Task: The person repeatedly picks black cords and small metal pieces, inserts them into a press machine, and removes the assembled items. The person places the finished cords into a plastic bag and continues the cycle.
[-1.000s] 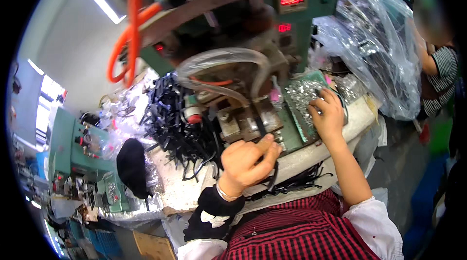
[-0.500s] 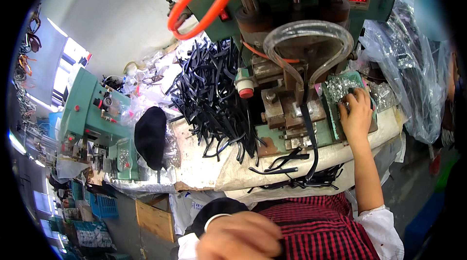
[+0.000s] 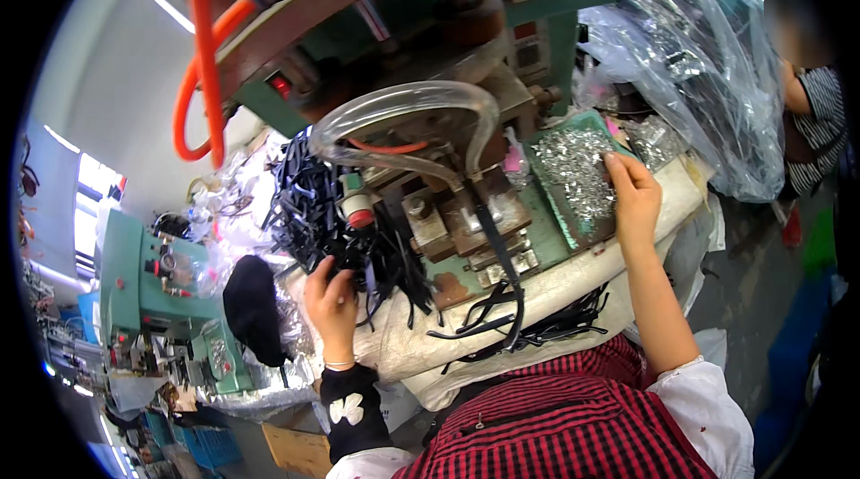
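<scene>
My left hand (image 3: pixel 331 304) is at the near left edge of a heap of black curved strips (image 3: pixel 309 201) that look like spectacle temples. Its fingers are apart, and I see nothing held in them. My right hand (image 3: pixel 636 201) is at the right side of a green tray (image 3: pixel 557 206) full of small shiny metal pieces (image 3: pixel 578 165). Thumb and fingertips are pinched together there; whatever is between them is too small to make out. One black temple (image 3: pixel 502 255) stands in the metal fixture (image 3: pixel 488 219) of the press, its curved end hanging toward me.
The green press (image 3: pixel 528 40) rises ahead with a clear bent tube (image 3: pixel 408 98) and an orange hose (image 3: pixel 202 58). More temples (image 3: pixel 564 322) lie along the near table edge. A black cloth-covered object (image 3: pixel 255 309) is at left. A person's striped sleeve (image 3: pixel 820 112) shows beyond the plastic bag (image 3: pixel 690 58).
My left hand has gone from near my lap to the heap of temples. The right hand has shifted to the tray's right side, fingers pinched. The whole view has turned and moved nearer the press.
</scene>
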The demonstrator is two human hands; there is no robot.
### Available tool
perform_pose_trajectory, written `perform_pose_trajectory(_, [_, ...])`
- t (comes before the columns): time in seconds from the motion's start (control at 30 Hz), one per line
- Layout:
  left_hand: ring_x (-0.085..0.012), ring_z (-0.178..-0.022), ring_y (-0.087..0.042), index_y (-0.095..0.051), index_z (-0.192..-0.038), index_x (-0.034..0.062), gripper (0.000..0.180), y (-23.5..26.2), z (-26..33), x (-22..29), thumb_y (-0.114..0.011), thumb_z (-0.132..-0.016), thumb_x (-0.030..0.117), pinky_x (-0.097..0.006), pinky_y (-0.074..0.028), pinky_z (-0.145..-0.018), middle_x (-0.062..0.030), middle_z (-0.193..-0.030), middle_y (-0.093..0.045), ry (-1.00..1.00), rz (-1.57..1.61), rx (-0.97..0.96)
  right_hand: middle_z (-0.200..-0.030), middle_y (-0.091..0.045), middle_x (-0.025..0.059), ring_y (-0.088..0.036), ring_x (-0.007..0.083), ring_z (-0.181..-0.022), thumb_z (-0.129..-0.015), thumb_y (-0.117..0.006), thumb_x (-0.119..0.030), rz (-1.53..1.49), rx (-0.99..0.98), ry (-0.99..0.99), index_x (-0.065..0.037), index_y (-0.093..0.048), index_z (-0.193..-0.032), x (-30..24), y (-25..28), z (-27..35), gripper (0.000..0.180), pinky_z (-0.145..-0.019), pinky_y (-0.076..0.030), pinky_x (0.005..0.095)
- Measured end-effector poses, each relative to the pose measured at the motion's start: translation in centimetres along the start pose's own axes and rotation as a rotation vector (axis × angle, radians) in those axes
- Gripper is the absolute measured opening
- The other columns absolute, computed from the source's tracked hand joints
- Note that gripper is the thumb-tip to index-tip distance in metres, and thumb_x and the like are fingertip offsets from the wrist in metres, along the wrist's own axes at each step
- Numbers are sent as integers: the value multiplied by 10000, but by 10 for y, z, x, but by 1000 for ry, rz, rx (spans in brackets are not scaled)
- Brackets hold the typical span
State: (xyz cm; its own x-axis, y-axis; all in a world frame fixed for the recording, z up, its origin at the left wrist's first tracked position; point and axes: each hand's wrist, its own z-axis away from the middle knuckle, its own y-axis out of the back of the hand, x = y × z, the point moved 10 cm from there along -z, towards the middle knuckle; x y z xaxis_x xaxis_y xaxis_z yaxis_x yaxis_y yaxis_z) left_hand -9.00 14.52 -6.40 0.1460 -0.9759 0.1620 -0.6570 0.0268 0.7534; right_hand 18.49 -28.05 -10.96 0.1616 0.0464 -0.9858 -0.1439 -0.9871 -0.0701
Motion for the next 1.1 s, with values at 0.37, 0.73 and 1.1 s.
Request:
perform_pose_trajectory(0.37, [-132, -747, -646, -656, -1067, -10, 138, 39, -24, 7, -596, -1019, 105, -223, -485, -650, -82, -909, -708, 493, 720, 445, -979, -744, 62, -662, 116, -892, -937, -675, -59, -43, -346, 87, 5, -740, -1062, -67, -90, 37, 155, -834, -519, 258])
perform_pose_trajectory(0.73, [-136, -661, -635, -636, -1022, -28, 166, 81, -124, 134, -613, -1014, 135, -201, -476, -558, -155, -934, -710, 23, 882, 457, -1056, -707, 86, -641, 102, -979, -931, -641, 17, -500, -447, -98, 36, -540, -1286, -95, -147, 94, 369, -865, -502, 249])
perform_pose_trajectory(1.1, [-220, -699, -696, -737, -915, 43, 192, 62, -86, 229, -824, -746, 23, -296, -534, -583, -109, -867, -722, -496, 563, 233, -1299, -586, 240, -471, 428, -1329, -830, -729, -151, 1072, -270, 489, -51, -703, -1076, -79, -67, 39, 266, -974, -476, 542])
